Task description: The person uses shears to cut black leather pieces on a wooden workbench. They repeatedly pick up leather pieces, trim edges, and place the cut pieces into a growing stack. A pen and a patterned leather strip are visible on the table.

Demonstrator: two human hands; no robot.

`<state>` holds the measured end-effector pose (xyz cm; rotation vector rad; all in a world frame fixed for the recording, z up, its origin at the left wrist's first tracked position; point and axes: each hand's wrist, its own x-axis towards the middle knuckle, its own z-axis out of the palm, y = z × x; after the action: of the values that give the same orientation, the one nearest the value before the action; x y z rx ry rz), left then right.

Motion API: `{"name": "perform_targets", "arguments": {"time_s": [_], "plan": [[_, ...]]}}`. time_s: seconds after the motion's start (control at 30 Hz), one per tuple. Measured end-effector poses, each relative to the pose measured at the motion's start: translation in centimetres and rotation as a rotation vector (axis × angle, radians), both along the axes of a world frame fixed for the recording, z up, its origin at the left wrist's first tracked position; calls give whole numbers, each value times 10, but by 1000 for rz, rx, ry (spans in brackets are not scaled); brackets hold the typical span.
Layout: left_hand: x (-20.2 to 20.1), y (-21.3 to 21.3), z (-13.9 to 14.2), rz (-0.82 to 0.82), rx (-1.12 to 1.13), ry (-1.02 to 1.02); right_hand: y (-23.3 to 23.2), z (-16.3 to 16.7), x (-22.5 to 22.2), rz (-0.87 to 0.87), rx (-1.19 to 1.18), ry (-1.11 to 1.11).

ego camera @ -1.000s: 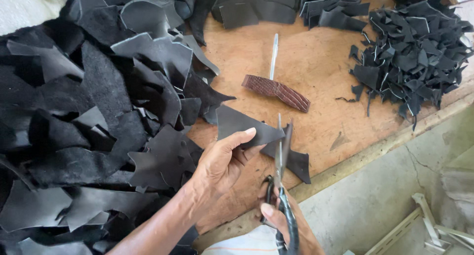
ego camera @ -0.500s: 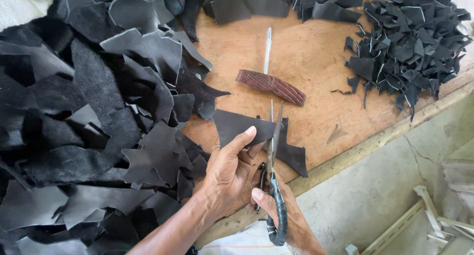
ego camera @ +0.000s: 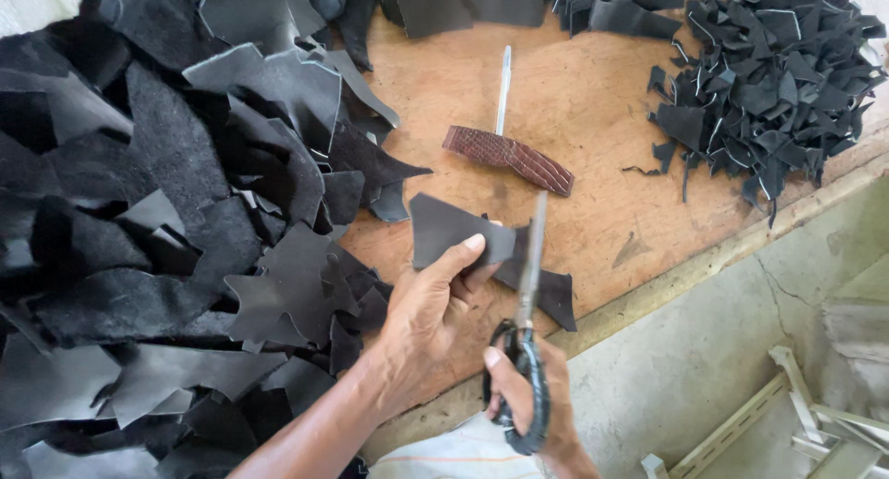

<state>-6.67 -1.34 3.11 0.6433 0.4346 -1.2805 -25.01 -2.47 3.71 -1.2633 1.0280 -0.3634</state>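
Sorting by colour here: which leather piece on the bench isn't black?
The brown textured strip lying alone mid-bench, beside the pen; every other piece is black.

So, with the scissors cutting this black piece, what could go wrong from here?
1. The left hand pinches the black leather piece right beside the scissors blades; the fingertips could get nicked.
2. The piece hangs unsupported above the wooden table, so it may twist and the cut wander.
3. The right hand works past the table edge; offcuts may fall to the floor.
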Motion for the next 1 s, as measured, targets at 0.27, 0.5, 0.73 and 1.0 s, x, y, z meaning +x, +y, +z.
{"name": "perform_targets", "arguments": {"time_s": [0.27,0.5,0.73,1.0], "plan": [[15,8,-11,-127,-122,-254,-34,52,-31,258,282,-528],[10,-3,-22,-220,-92,-437,-20,77,-30,700,173,-666],[12,-2,-26,-161,-162,-521,-14,98,3,654,-31,-389],[8,-5,-27,-201,-100,-469,-72,53,-24,51,2,-119]]}}
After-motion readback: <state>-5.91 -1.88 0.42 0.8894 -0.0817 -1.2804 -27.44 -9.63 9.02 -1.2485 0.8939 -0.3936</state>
